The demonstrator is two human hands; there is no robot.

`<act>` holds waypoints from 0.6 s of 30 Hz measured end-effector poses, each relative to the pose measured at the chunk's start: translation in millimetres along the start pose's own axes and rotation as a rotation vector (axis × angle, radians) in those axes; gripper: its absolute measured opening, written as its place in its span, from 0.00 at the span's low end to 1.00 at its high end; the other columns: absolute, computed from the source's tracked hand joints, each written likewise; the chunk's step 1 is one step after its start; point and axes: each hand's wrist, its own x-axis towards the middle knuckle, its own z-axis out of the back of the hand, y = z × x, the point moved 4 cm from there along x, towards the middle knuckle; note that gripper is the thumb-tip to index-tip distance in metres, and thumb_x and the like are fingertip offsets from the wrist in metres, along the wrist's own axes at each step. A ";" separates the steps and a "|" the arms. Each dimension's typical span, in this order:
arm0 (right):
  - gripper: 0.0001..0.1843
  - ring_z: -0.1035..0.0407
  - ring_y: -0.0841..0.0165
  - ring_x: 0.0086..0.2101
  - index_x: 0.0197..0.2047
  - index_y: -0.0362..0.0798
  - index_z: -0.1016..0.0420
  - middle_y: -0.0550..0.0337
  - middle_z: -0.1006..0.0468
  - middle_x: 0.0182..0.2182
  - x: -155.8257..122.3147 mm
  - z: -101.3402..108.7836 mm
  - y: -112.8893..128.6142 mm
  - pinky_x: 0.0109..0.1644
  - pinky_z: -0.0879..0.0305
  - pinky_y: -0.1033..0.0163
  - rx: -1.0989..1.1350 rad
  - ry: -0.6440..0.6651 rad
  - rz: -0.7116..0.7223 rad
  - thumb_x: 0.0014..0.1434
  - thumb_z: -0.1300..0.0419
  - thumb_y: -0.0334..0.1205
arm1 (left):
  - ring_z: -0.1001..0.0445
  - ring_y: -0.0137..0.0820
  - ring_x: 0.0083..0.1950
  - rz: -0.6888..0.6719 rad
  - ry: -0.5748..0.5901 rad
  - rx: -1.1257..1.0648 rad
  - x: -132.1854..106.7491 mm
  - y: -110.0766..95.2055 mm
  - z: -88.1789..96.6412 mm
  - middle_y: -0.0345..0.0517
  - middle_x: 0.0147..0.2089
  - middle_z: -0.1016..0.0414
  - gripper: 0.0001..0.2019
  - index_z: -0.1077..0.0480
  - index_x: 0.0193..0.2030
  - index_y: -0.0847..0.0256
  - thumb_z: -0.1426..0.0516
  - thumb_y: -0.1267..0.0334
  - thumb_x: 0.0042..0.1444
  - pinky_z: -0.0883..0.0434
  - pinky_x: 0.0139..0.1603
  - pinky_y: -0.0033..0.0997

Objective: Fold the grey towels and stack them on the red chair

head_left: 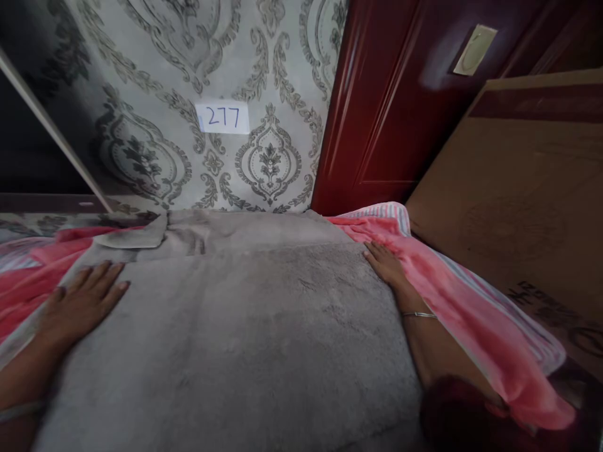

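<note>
A grey plush cloth, perhaps a blanket or large towel (245,333), lies spread out in front of me with a fold line across its far part. Its far left corner is turned over, showing a paler underside. My left hand (89,301) rests flat on the cloth's left side, fingers apart. On the far right edge lies my right hand (384,260), fingers stretched out, touching the grey cloth beside a pink blanket (461,320). Neither hand grips anything. The pink blanket shows from under the grey cloth on both sides.
A striped pad (527,333) edges out beneath the pink blanket. Behind is a patterned wall (211,63) with a paper card (223,117) reading 277. A dark red door (372,94) and a large cardboard box (513,188) stand at right. A dark screen (38,138) is at left.
</note>
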 end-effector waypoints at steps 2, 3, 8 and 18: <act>0.32 0.45 0.52 0.69 0.72 0.54 0.37 0.52 0.40 0.71 -1.1 -4.1 -2.1 0.68 0.44 0.37 0.012 -0.037 0.018 0.73 0.61 0.54 | 0.55 0.50 0.79 0.007 0.022 -0.035 -0.7 -3.8 0.1 0.54 0.79 0.53 0.35 0.48 0.77 0.63 0.65 0.50 0.68 0.47 0.71 0.64; 0.32 0.45 0.52 0.69 0.72 0.53 0.37 0.52 0.39 0.71 -1.3 -5.5 -2.9 0.68 0.44 0.38 0.019 -0.054 0.026 0.73 0.61 0.54 | 0.56 0.51 0.79 0.015 0.042 -0.051 -1.4 -6.4 1.4 0.55 0.79 0.53 0.35 0.49 0.77 0.63 0.65 0.50 0.68 0.48 0.71 0.65; 0.33 0.44 0.53 0.68 0.72 0.50 0.37 0.51 0.38 0.71 -0.3 -8.8 -5.1 0.69 0.45 0.41 0.035 -0.056 0.033 0.72 0.60 0.54 | 0.59 0.47 0.80 0.067 0.080 -0.017 -8.4 -20.1 15.7 0.55 0.80 0.56 0.33 0.51 0.77 0.65 0.65 0.53 0.69 0.51 0.73 0.62; 0.35 0.47 0.51 0.69 0.75 0.45 0.45 0.47 0.38 0.70 -5.4 30.2 33.3 0.69 0.46 0.36 0.045 -0.203 0.126 0.66 0.53 0.39 | 0.47 0.50 0.76 -0.082 0.087 0.060 9.3 -22.1 40.3 0.61 0.75 0.43 0.28 0.41 0.73 0.68 0.62 0.60 0.71 0.51 0.70 0.68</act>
